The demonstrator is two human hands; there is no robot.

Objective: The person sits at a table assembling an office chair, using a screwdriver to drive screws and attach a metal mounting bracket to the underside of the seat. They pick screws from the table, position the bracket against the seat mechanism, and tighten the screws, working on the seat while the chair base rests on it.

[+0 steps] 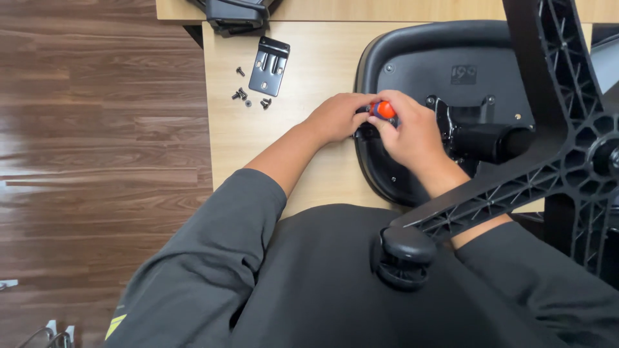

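A person in a dark grey sweatshirt leans over a pale wooden counter where an upturned black plastic office chair seat lies, its black star-shaped wheeled base jutting toward them. The right hand is curled closed around an orange-handled screwdriver held upright at the seat's left edge, while the left hand is bent loosely beside it, fingertips touching the seat rim near the tool. The driver tip could slip off under pressure and jab the steadying fingers, and the small loose dark screws beside the flat black metal bracket could roll off the counter.
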